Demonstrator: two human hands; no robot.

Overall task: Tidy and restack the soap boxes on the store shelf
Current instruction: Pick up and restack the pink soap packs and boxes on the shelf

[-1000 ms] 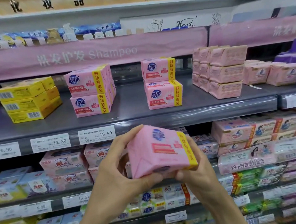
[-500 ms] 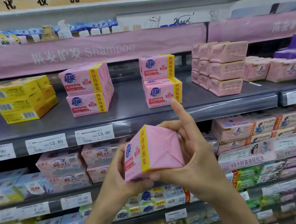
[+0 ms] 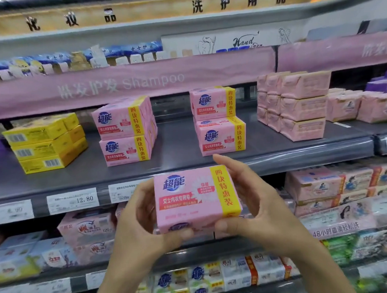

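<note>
I hold a pink soap box (image 3: pixel 195 198) with a yellow band at its right end, front face toward me, upright, in front of the grey shelf's edge (image 3: pixel 302 160). My left hand (image 3: pixel 138 222) grips its left end, thumb under the bottom edge. My right hand (image 3: pixel 254 201) grips the right end, thumb underneath and fingers behind. On the shelf behind stand two stacks of the same pink boxes, a left stack (image 3: pixel 124 131) and a right stack (image 3: pixel 219 121), each two high.
Yellow boxes (image 3: pixel 45 144) are stacked at the shelf's left, pale pink wrapped packs (image 3: pixel 298 106) at its right. Bare shelf lies between the two pink stacks. Price tags (image 3: pixel 72 201) line the shelf edge. Lower shelves hold more soap packs.
I have turned the pink box in my hands: first tilted, then end-on with its folded side showing, now level with the printed front facing me. It sits slightly higher and to the right.
</note>
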